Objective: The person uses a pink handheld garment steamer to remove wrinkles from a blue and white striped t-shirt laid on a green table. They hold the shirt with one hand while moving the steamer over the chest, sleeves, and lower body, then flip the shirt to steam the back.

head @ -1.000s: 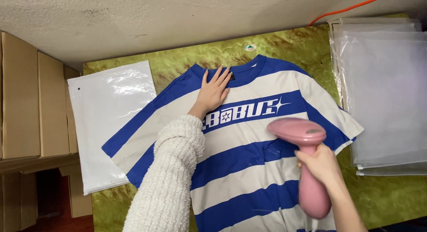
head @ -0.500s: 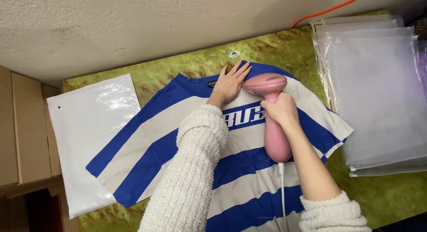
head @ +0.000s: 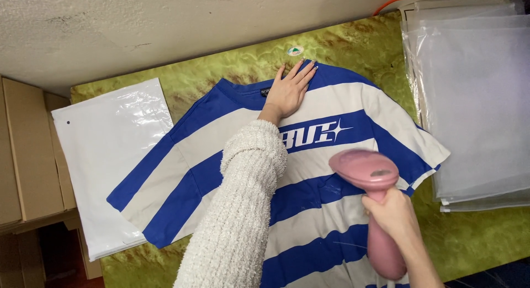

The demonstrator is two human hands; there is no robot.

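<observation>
While the blue-and-white striped shirt (head: 309,177) lies spread face up on the green mottled desk (head: 232,72), the work on it looks to be partway through, as far as one view can show. Far out to the left of the left hand stand cardboard boxes (head: 27,155), and nearer, partly under the shirt's sleeve, lies a white plastic bag (head: 110,150), flat and unfilled. The left hand (head: 290,92), its arm in a white knitted sleeve (head: 237,210), is opened flat with fingers spread and presses palm-down on the shirt at the collar, grasping nothing, only pinning the cloth. Just beyond its fingertips a small round sticker (head: 295,51) sits on the desk. Below and to the right of that hand, the right hand (head: 392,213) is closed around the handle of a pink handheld steamer (head: 372,194), whose head hangs over the shirt's middle stripes, just under the printed chest band; whether the head touches the cloth I cannot tell.

Judging by how things lie, the chest and shoulders look smooth, while the lower part of the shirt runs out of view at the bottom edge, so its state is unknown. The shirt is neither folded nor bagged. To the right of the right hand a stack of clear plastic bags (head: 475,100) rests on the desk, and an orange cable (head: 397,0) shows at the top edge.
</observation>
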